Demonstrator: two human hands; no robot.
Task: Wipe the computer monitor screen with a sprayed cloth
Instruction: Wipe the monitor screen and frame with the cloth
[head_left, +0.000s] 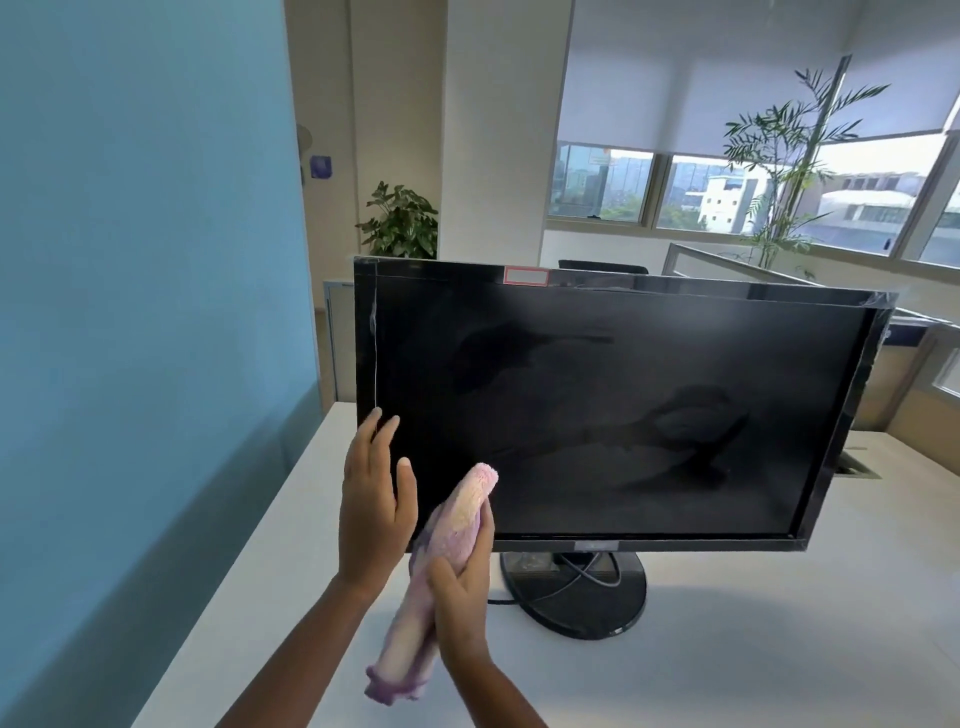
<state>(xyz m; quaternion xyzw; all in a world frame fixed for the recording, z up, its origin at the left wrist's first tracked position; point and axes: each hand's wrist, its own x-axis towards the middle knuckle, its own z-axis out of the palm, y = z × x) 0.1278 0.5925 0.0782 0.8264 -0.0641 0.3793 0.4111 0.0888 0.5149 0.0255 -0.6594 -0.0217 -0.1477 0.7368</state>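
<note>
A black computer monitor (613, 405) stands on a round black base (576, 592) on the white desk (753, 639); its dark screen shows smears. My right hand (462, 592) grips a rolled pink and purple cloth (441, 561), whose upper end rests against the screen's lower left corner. My left hand (374, 504) is open with fingers spread, just left of the cloth, its fingertips at the monitor's left bezel.
A blue glass partition (145, 312) runs along the desk's left side. A black cable loops over the monitor base. Potted plants (400, 223) and windows lie behind the monitor. A cable slot (857, 470) is cut into the desk at right.
</note>
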